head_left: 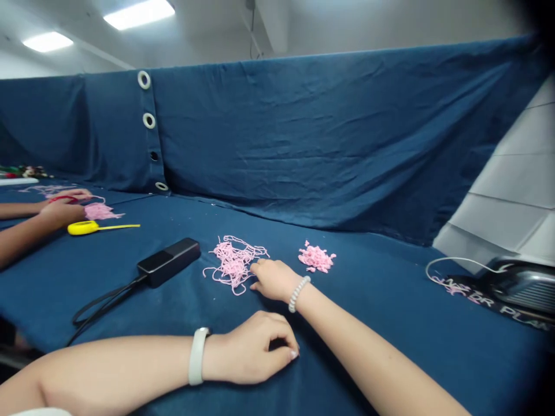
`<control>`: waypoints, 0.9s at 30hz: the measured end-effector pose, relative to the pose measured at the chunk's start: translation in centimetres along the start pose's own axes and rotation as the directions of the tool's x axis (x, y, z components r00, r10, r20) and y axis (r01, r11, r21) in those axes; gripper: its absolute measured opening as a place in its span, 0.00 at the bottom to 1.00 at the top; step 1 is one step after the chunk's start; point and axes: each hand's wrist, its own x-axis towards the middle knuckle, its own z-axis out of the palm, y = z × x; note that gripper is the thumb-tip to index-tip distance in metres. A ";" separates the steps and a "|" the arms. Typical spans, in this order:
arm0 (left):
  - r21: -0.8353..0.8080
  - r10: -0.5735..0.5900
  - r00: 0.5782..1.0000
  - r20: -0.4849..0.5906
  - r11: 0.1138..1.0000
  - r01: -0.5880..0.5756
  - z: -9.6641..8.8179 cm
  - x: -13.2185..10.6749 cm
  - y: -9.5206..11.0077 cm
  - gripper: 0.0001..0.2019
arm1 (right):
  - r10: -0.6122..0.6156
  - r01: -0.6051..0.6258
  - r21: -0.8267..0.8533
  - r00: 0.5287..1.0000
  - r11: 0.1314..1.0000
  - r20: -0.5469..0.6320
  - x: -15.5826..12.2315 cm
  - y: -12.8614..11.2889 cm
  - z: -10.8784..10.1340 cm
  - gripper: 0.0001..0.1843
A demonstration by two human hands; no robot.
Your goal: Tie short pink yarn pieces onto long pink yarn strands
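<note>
My right hand (274, 278), with a bead bracelet at the wrist, lies on the blue cloth with its fingertips touching a loose tangle of pink yarn strands (234, 263); the fingers are curled together and partly hidden. A smaller heap of short pink yarn pieces (317, 258) lies just right of that hand. My left hand (254, 348), with a white band on its wrist, rests near the front, its fingers curled loosely in a fist with nothing visible inside.
A black power bank (169, 262) with its cable lies left of the yarn. A yellow tape measure (84, 227) and more pink yarn (99, 211) sit by another person's hands (60, 207) at far left. A dark device with a white cord (515, 283) lies right. Blue cloth wall (329, 144) behind.
</note>
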 end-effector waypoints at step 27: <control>-0.228 -0.186 0.957 -0.222 0.964 0.134 0.5 -0.1 -2.2 0.27 | 0.411 0.222 0.967 0.899 -0.125 -0.154 -1.8 2.0 -8.9 0.08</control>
